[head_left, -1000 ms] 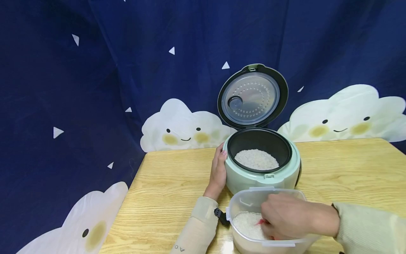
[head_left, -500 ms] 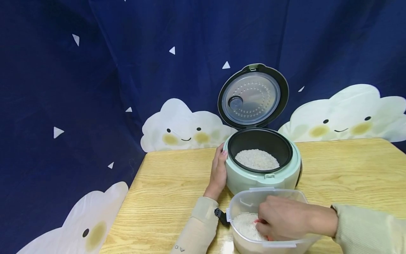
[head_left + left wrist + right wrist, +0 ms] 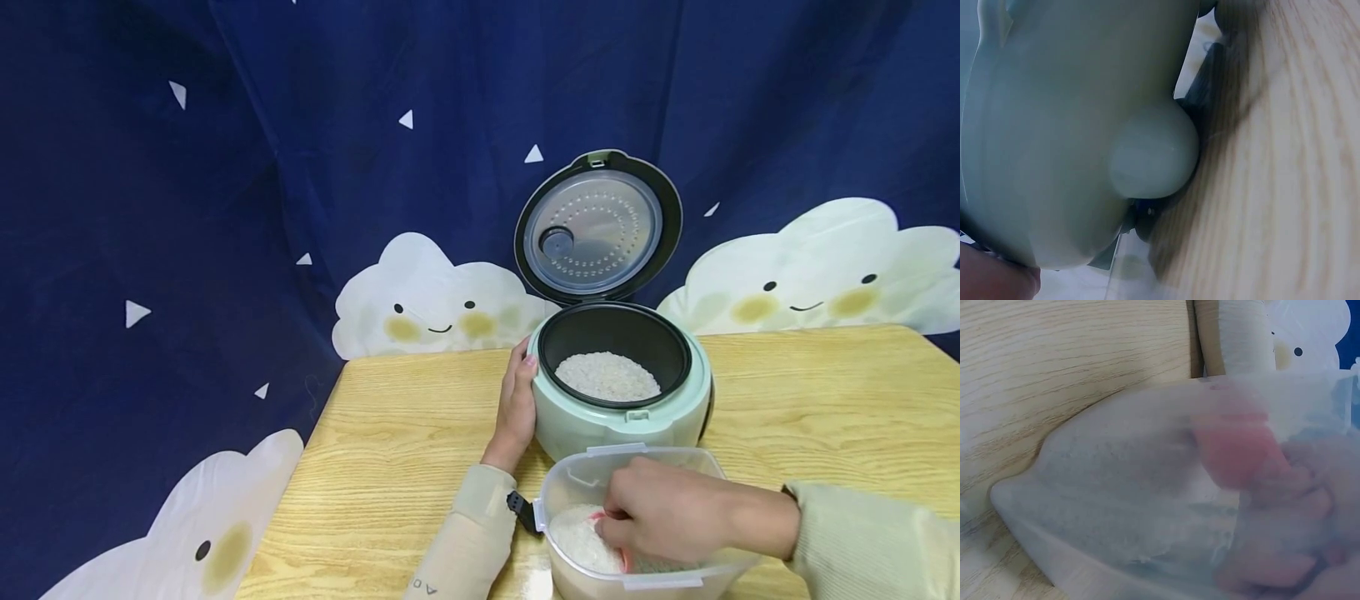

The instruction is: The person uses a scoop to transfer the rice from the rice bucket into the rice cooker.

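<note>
In the head view my left hand [image 3: 516,408] lies along the left side of a mint-green rice cooker [image 3: 637,427], thumb near its rim. The lid [image 3: 597,229] stands up, and white rice [image 3: 607,377] covers the bottom of the black inner pot [image 3: 622,325]. My right hand [image 3: 667,508] reaches into a clear plastic container [image 3: 663,582] of rice in front of the cooker. Its curled fingers grip a red scoop [image 3: 627,560], mostly hidden by the hand. In the right wrist view the scoop [image 3: 1241,447] shows blurred through the container wall.
Everything stands on a wood-grain table [image 3: 405,450]. A dark blue curtain [image 3: 420,167] with white clouds hangs behind and to the left. A black strap piece [image 3: 523,512] at the left wrist lies close beside the container.
My right hand has shifted a little left inside the container, and the scoop has moved through the rice with it. The left hand and rice cooker stay in place.
</note>
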The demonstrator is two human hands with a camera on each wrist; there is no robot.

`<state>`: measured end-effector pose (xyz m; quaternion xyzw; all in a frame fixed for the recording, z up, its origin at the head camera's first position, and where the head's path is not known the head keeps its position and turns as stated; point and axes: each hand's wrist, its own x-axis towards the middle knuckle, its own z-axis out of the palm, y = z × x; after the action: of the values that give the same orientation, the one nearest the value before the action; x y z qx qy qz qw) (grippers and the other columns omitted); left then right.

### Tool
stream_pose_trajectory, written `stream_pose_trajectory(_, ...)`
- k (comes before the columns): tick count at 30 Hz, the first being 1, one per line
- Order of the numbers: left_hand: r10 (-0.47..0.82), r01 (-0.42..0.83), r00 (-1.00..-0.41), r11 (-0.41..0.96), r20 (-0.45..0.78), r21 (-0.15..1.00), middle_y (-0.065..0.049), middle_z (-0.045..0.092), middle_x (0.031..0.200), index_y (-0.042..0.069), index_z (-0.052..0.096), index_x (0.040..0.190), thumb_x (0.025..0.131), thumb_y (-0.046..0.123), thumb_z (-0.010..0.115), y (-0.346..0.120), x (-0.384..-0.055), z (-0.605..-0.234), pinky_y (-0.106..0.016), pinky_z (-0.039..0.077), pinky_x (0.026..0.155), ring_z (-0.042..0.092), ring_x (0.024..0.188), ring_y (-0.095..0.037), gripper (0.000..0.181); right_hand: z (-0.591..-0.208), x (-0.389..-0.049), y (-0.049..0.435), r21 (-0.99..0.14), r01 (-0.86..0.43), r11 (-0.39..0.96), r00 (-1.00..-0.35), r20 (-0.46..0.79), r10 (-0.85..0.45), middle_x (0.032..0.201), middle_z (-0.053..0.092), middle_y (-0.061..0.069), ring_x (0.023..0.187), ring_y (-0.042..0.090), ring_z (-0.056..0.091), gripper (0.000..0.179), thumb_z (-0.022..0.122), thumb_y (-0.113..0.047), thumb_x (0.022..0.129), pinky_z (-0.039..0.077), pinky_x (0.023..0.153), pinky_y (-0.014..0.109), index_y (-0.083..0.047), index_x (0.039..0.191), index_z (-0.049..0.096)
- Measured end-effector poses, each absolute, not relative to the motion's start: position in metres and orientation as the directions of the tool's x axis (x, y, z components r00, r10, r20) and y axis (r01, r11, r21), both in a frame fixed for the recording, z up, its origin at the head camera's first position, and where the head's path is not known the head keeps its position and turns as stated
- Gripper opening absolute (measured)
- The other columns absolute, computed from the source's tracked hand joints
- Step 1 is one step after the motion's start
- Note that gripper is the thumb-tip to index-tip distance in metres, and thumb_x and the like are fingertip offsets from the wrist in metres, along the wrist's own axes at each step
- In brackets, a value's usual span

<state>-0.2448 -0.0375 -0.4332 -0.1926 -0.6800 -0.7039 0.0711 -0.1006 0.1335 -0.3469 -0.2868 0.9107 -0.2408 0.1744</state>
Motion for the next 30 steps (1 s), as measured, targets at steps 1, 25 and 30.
stream_pose_trajectory(1,0.162,0.362,-0.916,-0.065,0.368,0.93,-0.005,0.05,0.158,0.017,0.044,0.155,0.103,0.035,0.031,-0.0377,-0.2449,-0.4335,-0.046,0.03,0.127,0.047,0.144,-0.024,0.056,-0.3471,-0.1009,0.1333,-0.541,-0.436,0.719,-0.776,-0.178,-0.605,0.046,0.031,-0.022,0.045,-0.004,0.023,0.041,0.065,-0.029,0.097,0.02,0.044,0.018,-0.033,0.055,0.064)
stream_pose_trajectory(25,0.156,0.368,-0.914,-0.068,0.374,0.927,-0.006,0.051,0.158,0.017,0.045,0.154,0.103,0.034,0.032,-0.0374,-0.2449,-0.4338,-0.046,0.03,0.127,0.047,0.144,-0.024,0.055,-0.3466,-0.1031,0.1317,-0.549,-0.398,0.735,-0.801,-0.181,-0.57,0.048,0.028,-0.02,0.047,-0.001,0.023,0.041,0.067,-0.026,0.094,0.018,0.045,0.019,-0.026,0.054,0.059)
stream_pose_trajectory(30,0.16,0.366,-0.914,-0.073,0.373,0.928,-0.005,0.051,0.157,0.018,0.045,0.154,0.104,0.034,0.032,-0.037,-0.2451,-0.4344,-0.045,0.03,0.126,0.047,0.144,-0.023,0.055,-0.3473,-0.103,0.1323,-0.554,-0.402,0.729,-0.801,-0.172,-0.573,0.048,0.028,-0.02,0.046,-0.001,0.023,0.039,0.068,-0.025,0.093,0.018,0.045,0.019,-0.027,0.055,0.061)
